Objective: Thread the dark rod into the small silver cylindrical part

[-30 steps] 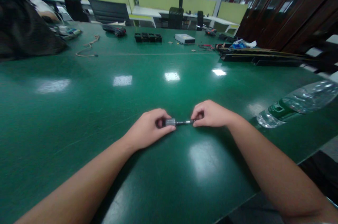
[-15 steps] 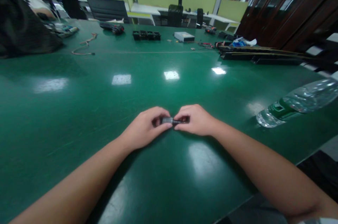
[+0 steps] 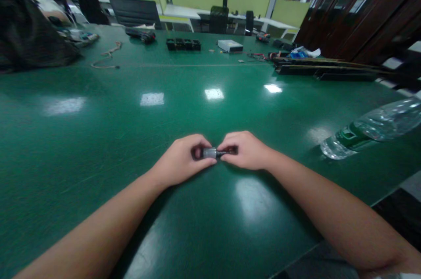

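My left hand (image 3: 181, 159) is closed, with thumb and fingertips around a small grey metal-looking part (image 3: 209, 152) with a thin dark stem on its right. My right hand (image 3: 247, 150) is closed around the dark stem end, its thumb and fingers nearly meeting the left fingertips. The part lies sideways between both hands, just over or on the green tabletop (image 3: 184, 226); I cannot tell which. Fingers hide its ends, and it is too small to name its kind.
A clear water bottle (image 3: 348, 141) with a green label lies on its side at the right. Toward the far side are a row of black blocks (image 3: 183, 44), a white box (image 3: 230, 45), a cable (image 3: 107, 57) and long dark strips (image 3: 302, 67). A person's dark sleeve (image 3: 29, 37) shows at far left.
Slightly more of the grey part shows between my hands, as the fingertips have shifted a little along it. Otherwise the hands stay in place.
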Available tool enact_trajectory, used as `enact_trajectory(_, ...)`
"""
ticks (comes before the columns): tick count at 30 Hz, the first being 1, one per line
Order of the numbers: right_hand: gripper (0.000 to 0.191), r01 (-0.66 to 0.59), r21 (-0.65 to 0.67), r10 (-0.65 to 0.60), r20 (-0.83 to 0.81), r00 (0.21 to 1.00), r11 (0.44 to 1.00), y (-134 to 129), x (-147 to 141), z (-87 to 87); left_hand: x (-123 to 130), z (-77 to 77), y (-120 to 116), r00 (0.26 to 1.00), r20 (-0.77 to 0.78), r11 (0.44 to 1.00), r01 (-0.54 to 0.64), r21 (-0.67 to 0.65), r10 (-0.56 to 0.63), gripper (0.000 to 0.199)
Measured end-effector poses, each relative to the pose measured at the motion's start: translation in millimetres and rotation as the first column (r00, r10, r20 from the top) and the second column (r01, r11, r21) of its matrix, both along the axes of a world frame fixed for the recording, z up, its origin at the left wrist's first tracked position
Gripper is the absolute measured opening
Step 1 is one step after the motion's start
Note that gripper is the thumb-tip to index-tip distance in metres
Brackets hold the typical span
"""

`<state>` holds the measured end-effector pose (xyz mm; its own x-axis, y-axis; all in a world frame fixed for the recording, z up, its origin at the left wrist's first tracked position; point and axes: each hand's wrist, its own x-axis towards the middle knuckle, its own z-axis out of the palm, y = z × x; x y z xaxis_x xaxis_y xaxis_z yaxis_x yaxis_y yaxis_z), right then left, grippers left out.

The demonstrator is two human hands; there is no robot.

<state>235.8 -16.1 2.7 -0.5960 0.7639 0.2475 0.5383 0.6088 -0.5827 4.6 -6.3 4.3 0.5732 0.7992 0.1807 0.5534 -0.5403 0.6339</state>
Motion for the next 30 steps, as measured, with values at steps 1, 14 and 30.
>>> enact_trajectory(1, 0.016, 0.001, -0.002, -0.001, -0.005, 1.0, 1.0, -0.2, 0.0, 0.1, 0.2, 0.0, 0.0, 1.0, 0.001, 1.0, -0.003, -0.003, 0.003, 0.027)
enact_trajectory(14, 0.015, -0.02, 0.028, 0.021, -0.01, 1.0, 0.999, -0.9, -0.1, 0.3, 0.4, 1.1, -0.9, 1.0, -0.01, 1.0, -0.012, -0.01, 0.012, 0.027)
enact_trajectory(30, 0.014, -0.018, 0.016, 0.018, -0.005, 1.0, 1.0, -1.0, -0.2, 0.9, 0.7, 0.5, -0.8, 1.0, -0.01, 1.0, -0.013, -0.015, 0.013, 0.025)
